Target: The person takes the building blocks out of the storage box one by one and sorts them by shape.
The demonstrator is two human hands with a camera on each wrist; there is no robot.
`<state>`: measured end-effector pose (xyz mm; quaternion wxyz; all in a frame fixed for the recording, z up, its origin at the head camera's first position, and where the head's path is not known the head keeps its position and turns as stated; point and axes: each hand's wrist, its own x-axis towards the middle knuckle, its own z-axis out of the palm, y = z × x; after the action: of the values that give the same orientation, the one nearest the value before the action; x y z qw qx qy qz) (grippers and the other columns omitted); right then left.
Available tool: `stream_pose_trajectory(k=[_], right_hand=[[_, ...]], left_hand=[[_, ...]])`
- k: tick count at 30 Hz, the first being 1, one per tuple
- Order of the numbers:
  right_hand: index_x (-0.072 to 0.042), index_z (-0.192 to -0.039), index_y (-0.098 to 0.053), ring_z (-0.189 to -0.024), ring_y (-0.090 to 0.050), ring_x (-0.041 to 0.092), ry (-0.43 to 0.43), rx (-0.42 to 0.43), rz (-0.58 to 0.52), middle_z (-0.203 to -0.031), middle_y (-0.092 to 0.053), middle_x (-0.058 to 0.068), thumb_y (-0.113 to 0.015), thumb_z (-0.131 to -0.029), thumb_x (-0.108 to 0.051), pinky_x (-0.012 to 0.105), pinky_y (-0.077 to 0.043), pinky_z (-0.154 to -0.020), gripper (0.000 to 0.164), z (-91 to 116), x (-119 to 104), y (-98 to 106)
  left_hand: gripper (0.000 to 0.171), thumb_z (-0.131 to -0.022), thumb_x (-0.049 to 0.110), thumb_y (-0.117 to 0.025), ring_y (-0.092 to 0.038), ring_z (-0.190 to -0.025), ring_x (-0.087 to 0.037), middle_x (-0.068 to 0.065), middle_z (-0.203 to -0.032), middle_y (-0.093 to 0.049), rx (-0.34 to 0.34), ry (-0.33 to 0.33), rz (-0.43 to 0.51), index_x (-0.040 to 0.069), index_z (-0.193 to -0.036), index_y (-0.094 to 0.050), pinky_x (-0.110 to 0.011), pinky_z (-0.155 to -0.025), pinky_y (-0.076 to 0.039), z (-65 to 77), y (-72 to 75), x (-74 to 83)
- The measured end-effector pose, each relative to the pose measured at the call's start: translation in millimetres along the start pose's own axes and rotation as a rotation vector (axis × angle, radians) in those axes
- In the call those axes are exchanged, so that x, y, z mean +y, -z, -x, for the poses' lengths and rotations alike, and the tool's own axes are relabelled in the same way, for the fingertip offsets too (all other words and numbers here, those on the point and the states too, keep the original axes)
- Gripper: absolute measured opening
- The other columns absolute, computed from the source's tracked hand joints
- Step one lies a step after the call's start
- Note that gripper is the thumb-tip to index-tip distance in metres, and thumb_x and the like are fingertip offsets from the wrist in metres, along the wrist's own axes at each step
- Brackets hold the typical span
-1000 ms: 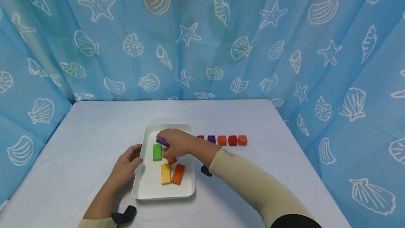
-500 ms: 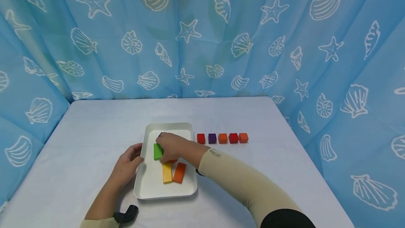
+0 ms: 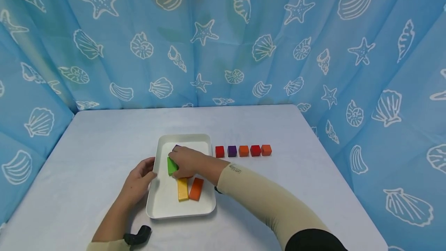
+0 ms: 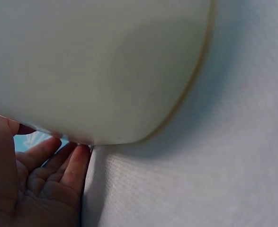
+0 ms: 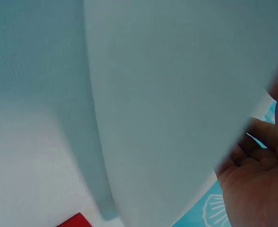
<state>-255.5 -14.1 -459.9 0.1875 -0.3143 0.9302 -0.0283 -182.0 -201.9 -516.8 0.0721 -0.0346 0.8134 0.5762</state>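
Observation:
My left hand (image 3: 138,181) holds the left rim of a white tray (image 3: 181,212), thumb over the edge and fingers against the outer wall. In the left wrist view its fingers (image 4: 77,168) touch the tray's side. My right hand (image 3: 188,162) reaches into the tray and grips a green block (image 3: 171,166), which looks tilted. Just beyond the knuckles a bit of a purple block (image 3: 177,147) shows. Below the hand lie a yellow block (image 3: 182,189) and an orange block (image 3: 196,189); another orange piece (image 3: 189,177) is mostly hidden under the hand.
Right of the tray stands a row of small cubes: red (image 3: 219,152), purple (image 3: 232,151), orange (image 3: 244,151), red (image 3: 255,150) and orange (image 3: 266,150). A white cloth covers the table (image 3: 111,134). A blue shell-print curtain (image 3: 223,57) hangs behind it.
My right hand has shifted from the purple block onto the green block, which now leans. The purple block sits farther back, mostly covered. My left hand stays on the tray's rim.

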Motion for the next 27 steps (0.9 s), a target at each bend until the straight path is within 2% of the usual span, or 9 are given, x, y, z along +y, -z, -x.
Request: stream_pose_trajectory(k=[4, 8, 17, 22, 27], right_hand=[[-0.020, -0.158, -0.050, -0.110, -0.053, 0.009, -0.016, 0.042, -0.093, -0.141, -0.054, -0.003, -0.084, -0.093, -0.039, 0.019, -0.054, -0.095, 0.076, 7.9, 2.9, 3.6], [-0.021, -0.156, -0.054, -0.106, -0.055, 0.007, -0.020, 0.116, -0.193, -0.134, -0.055, -0.004, -0.090, -0.087, -0.033, 0.017, -0.056, -0.087, 0.079, 20.6, 11.2, 11.9], [-0.016, -0.146, -0.063, -0.111, -0.058, 0.012, 0.029, 0.214, -0.246, -0.133, -0.057, -0.002, -0.088, -0.086, -0.032, 0.020, -0.056, -0.090, 0.067, 48.5, 45.0, 15.1], [-0.014, -0.146, -0.062, -0.115, -0.060, 0.018, 0.049, 0.238, -0.276, -0.132, -0.057, -0.002, -0.088, -0.085, -0.031, 0.021, -0.056, -0.090, 0.068, 59.8, 59.0, 11.4], [-0.014, -0.147, -0.062, -0.114, -0.059, 0.017, 0.031, 0.255, -0.296, -0.135, -0.058, -0.002, -0.088, -0.085, -0.032, 0.023, -0.057, -0.090, 0.070, 69.8, 67.4, 7.7]], left_hand=[[0.061, -0.103, 0.009, -0.051, -0.041, -0.150, -0.042, -0.025, -0.160, -0.045, 0.000, 0.007, -0.006, 0.000, -0.161, -0.036, -0.058, -0.123, -0.031, 1.1, -1.0, -1.4], [0.062, -0.103, 0.010, -0.051, -0.042, -0.149, -0.041, -0.024, -0.159, -0.046, 0.001, 0.007, -0.011, 0.001, -0.162, -0.036, -0.058, -0.123, -0.032, 0.1, -1.9, -0.8], [0.061, -0.104, 0.011, -0.051, -0.042, -0.148, -0.042, -0.025, -0.158, -0.048, 0.015, 0.000, -0.031, 0.002, -0.162, -0.037, -0.059, -0.123, -0.031, 0.7, 0.1, 0.5], [0.060, -0.103, 0.010, -0.051, -0.043, -0.148, -0.041, -0.024, -0.158, -0.047, 0.011, -0.008, -0.013, 0.001, -0.161, -0.037, -0.059, -0.123, -0.032, 1.0, 0.0, 0.2], [0.060, -0.103, 0.009, -0.051, -0.042, -0.149, -0.041, -0.024, -0.159, -0.046, 0.008, -0.008, -0.006, 0.001, -0.161, -0.037, -0.059, -0.123, -0.031, 1.5, -1.8, 0.1]])
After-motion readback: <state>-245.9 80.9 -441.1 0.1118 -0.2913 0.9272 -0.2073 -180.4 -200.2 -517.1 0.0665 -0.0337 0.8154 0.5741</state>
